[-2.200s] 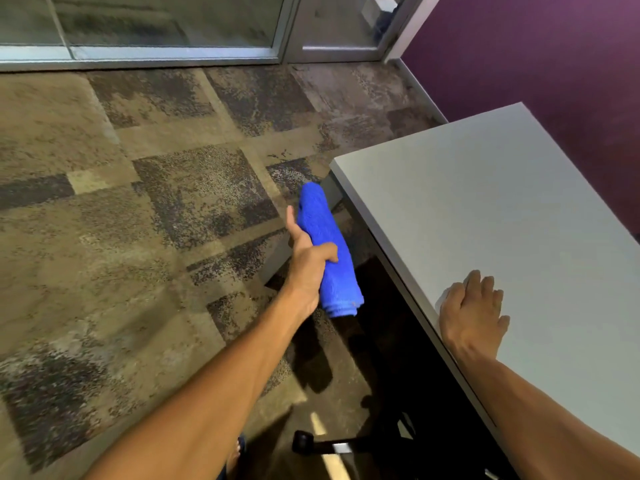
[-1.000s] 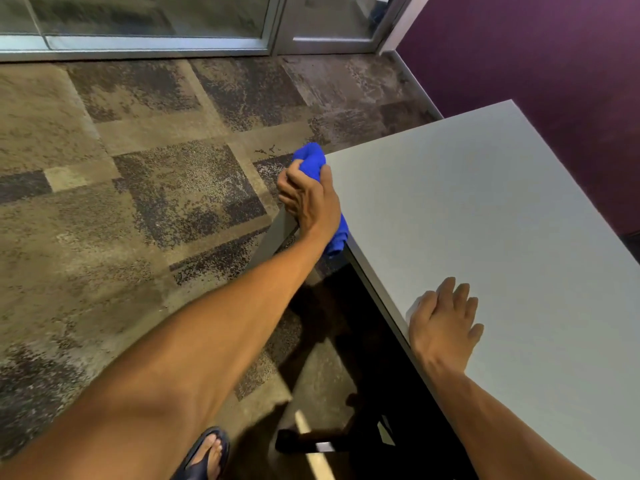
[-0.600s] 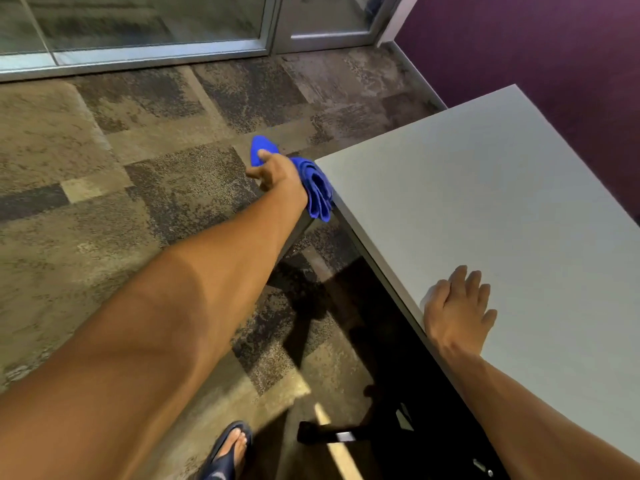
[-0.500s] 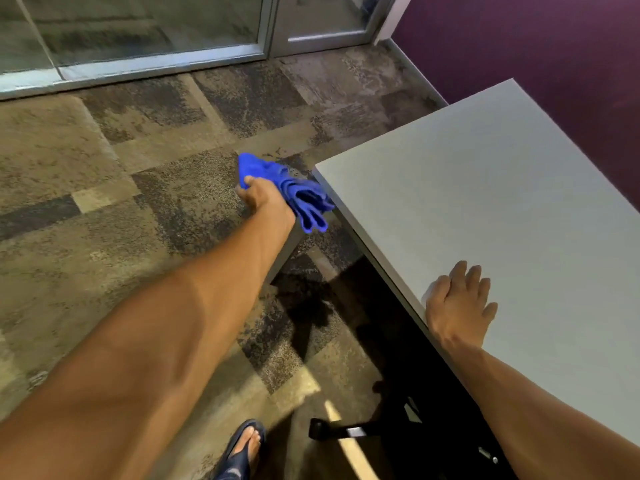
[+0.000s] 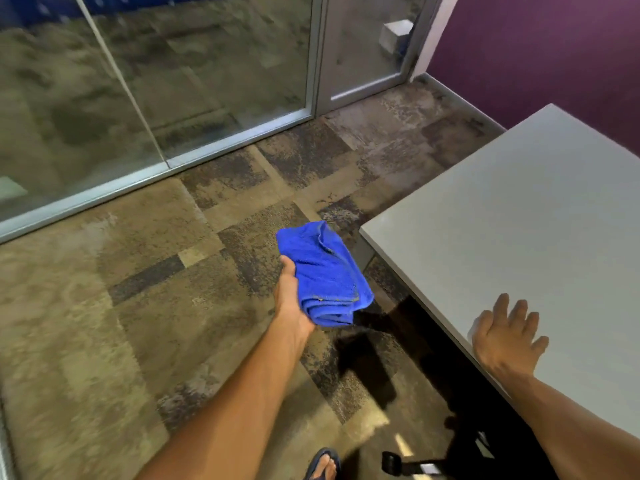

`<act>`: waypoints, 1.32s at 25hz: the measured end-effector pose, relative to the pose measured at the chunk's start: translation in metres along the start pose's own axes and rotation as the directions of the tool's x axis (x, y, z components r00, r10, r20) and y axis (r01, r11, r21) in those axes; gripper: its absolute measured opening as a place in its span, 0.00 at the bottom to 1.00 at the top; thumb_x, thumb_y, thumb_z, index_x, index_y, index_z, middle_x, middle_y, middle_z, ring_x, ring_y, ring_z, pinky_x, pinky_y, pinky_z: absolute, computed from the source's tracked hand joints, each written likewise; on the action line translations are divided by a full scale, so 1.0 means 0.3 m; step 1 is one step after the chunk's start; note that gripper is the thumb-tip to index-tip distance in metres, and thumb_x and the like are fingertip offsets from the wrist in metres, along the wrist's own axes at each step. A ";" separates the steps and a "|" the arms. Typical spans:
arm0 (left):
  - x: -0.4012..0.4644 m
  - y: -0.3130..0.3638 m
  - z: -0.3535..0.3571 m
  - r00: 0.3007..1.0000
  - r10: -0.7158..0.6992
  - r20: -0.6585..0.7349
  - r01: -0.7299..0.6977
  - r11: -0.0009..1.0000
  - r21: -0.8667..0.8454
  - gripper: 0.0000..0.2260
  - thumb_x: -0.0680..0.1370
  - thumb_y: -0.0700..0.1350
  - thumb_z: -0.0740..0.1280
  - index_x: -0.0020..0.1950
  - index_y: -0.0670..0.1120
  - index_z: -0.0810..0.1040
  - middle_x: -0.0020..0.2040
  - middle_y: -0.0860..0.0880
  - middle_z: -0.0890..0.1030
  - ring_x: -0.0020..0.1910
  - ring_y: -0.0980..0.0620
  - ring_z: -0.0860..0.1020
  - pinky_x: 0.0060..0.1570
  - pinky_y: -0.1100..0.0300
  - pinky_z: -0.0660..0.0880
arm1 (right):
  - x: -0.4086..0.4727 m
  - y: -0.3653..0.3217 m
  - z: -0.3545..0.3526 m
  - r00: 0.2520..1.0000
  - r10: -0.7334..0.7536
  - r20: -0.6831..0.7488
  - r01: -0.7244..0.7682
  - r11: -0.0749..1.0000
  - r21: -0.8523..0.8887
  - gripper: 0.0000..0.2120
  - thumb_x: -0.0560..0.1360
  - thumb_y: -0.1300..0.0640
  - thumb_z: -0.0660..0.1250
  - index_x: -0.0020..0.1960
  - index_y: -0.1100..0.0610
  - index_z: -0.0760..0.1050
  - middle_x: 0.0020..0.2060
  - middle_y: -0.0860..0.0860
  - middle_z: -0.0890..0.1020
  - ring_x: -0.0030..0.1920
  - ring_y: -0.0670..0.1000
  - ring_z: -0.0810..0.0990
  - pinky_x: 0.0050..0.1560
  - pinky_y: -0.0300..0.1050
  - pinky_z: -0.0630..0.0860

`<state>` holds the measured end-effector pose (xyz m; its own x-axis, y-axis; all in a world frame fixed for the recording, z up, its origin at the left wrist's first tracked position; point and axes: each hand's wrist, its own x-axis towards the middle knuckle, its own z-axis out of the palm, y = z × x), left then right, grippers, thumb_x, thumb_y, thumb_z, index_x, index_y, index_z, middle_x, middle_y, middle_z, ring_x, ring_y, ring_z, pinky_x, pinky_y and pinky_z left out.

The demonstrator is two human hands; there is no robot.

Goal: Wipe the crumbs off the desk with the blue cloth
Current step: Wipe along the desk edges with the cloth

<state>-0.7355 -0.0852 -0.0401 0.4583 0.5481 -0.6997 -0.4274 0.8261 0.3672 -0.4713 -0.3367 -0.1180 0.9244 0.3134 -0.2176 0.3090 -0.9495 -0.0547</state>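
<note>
The desk (image 5: 519, 237) lies to the right of the blue cloth (image 5: 323, 275), which the left hand (image 5: 289, 299) grips bunched out over the carpet (image 5: 138, 306), clear of the desk's edge, while the right hand (image 5: 507, 336) lies flat, fingers spread, holding nothing, on the near edge.

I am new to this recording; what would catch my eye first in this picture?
The bright blue cloth, bunched in the left hand, hangs over the carpet beside the desk corner. The right hand lies flat on the pale grey desk near its edge.
</note>
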 end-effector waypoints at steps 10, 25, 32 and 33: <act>-0.160 0.119 0.092 0.975 0.192 0.110 -0.199 0.979 0.052 0.18 0.80 0.39 0.64 0.71 0.45 0.73 0.63 0.42 0.81 0.58 0.42 0.81 0.59 0.41 0.78 | -0.023 -0.051 -0.184 0.975 0.010 0.223 0.009 0.996 -0.085 0.29 0.85 0.43 0.48 0.81 0.53 0.47 0.81 0.59 0.52 0.81 0.64 0.53 0.75 0.68 0.60; -0.087 0.464 0.149 0.975 0.035 0.221 -0.095 0.959 0.268 0.15 0.75 0.28 0.62 0.54 0.44 0.78 0.49 0.45 0.86 0.47 0.43 0.84 0.48 0.45 0.82 | -0.204 -0.432 -0.377 0.923 0.058 0.381 -0.152 0.963 0.222 0.36 0.83 0.53 0.58 0.84 0.58 0.42 0.82 0.59 0.57 0.80 0.62 0.61 0.79 0.61 0.60; -0.047 0.774 0.104 0.926 -0.032 0.376 -0.114 0.926 0.359 0.21 0.74 0.23 0.59 0.53 0.47 0.77 0.42 0.51 0.87 0.39 0.52 0.86 0.41 0.54 0.83 | -0.339 -0.690 -0.433 0.913 0.104 0.394 -0.213 0.947 0.242 0.38 0.84 0.54 0.61 0.84 0.58 0.41 0.83 0.60 0.54 0.79 0.61 0.62 0.75 0.50 0.64; -0.032 0.813 0.101 0.924 -0.042 0.380 -0.114 0.918 0.379 0.20 0.74 0.23 0.59 0.53 0.46 0.78 0.41 0.51 0.87 0.38 0.52 0.85 0.41 0.55 0.83 | -0.346 -0.717 -0.445 0.910 0.115 0.397 -0.223 0.946 0.236 0.38 0.84 0.53 0.61 0.84 0.58 0.41 0.82 0.60 0.55 0.79 0.62 0.62 0.76 0.50 0.63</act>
<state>-0.8206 0.1150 0.0746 0.7374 0.5217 -0.4290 -0.1499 0.7457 0.6492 -0.6039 -0.1626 0.0464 0.7881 0.1695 -0.5917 0.0338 -0.9718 -0.2335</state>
